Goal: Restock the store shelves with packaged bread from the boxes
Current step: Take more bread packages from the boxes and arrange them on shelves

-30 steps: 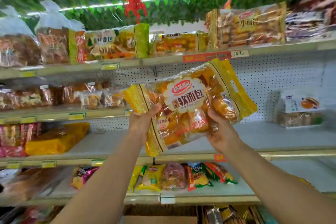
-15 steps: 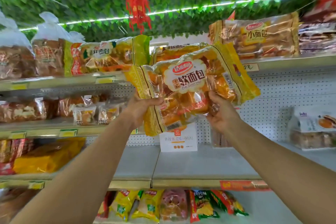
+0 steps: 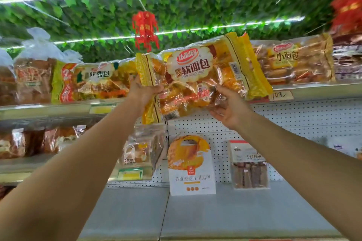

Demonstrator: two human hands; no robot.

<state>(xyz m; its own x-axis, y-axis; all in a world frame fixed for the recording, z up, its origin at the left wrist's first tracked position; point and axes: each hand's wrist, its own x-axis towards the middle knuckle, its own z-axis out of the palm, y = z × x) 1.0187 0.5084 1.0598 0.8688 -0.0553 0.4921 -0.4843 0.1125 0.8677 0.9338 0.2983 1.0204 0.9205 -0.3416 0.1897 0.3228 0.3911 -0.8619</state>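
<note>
Left hand [image 3: 144,92] and right hand [image 3: 230,108] are both gripping the yellow bread bag [image 3: 197,80], holding it tilted before the top shelf [image 3: 313,89].

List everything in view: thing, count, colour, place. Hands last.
held bread pack: one, yellow and clear, raised before the top shelf
top shelf: one, grey, across the upper middle
shelved bread packs: several, yellow, brown and clear, along the top shelf
white box: one, white and orange, lower shelf, centre
brown snack pack: one, lower shelf, right of the box
clear pouch: one, left of the box
red lantern: one, hanging from the leafy ceiling
left hand: grips the pack's left end
right hand: grips its lower right
</note>
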